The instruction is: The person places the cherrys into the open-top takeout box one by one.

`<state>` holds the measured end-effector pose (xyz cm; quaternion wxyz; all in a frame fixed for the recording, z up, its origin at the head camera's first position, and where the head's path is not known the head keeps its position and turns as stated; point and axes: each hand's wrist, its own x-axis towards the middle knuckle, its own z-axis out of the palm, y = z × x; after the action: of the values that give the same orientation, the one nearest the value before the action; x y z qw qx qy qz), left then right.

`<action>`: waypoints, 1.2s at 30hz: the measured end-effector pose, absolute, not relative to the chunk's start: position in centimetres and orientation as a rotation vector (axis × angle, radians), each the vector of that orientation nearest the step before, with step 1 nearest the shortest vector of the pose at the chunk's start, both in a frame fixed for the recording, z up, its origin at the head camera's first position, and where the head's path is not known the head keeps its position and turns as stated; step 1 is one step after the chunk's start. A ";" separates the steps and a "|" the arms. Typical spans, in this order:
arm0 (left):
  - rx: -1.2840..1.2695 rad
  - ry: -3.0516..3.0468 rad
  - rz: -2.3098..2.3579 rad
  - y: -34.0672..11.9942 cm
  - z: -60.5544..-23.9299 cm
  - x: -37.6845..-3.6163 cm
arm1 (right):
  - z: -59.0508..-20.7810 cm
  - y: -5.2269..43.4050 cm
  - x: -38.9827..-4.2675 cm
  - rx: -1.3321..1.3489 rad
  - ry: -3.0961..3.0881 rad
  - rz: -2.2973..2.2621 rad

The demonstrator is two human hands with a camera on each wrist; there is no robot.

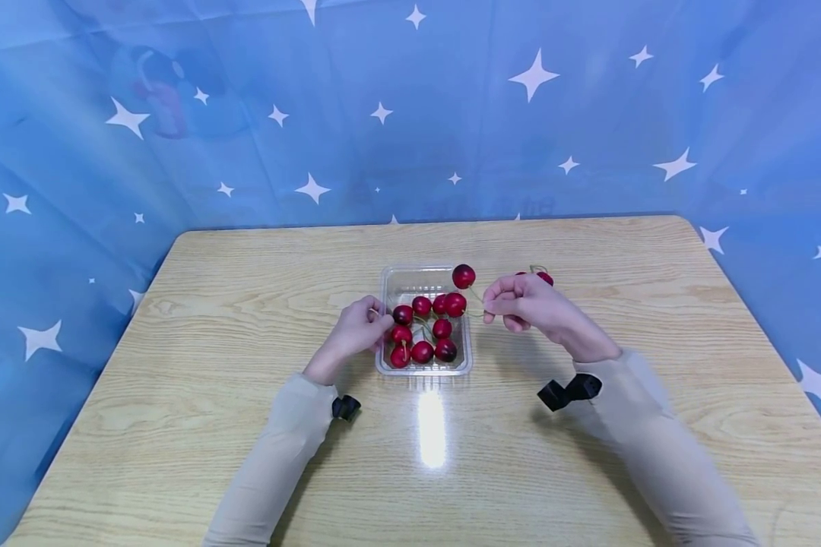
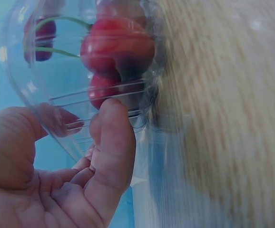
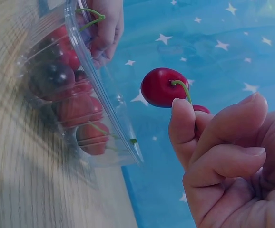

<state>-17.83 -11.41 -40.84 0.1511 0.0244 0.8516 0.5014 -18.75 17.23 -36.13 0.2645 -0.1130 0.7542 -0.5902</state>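
A clear plastic box (image 1: pixel 467 357) with several dark red cherries (image 1: pixel 422 352) in it stands in the middle of the table. At its left side, my left hand (image 1: pixel 359 327) holds the wall between thumb and fingers, which the left wrist view shows close up. My right hand (image 1: pixel 534 308) is raised just right of the box and pinches the stems of a pair of cherries (image 1: pixel 463 276). One of that pair, a glossy red cherry (image 3: pixel 162 87), hangs beyond the fingertips in the right wrist view; the other is mostly hidden there by the fingers.
More cherries (image 1: pixel 545 279) with green stems lie on the wooden table (image 1: pixel 246 304) behind my right hand, partly covered by it. A blue cloth with white stars (image 1: pixel 410 114) hangs beyond the table's back edge. A bright light reflection marks the tabletop before the box.
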 end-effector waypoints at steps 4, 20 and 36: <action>0.076 2.438 1.456 -11.4 -40.9 -17.8 | -36.3 16.6 -18.9 -0.308 2.036 -1.584; 0.078 2.441 1.445 -11.4 -40.8 -17.8 | -37.1 13.4 -20.0 -0.243 2.094 -1.474; 0.083 2.423 1.457 -11.5 -41.0 -17.9 | -37.1 11.7 -20.3 -0.211 2.178 -1.328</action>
<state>-17.86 -11.54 -40.96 0.1558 0.0290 0.8461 0.5089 -20.28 11.68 -37.08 0.2868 -0.0789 0.8151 -0.4971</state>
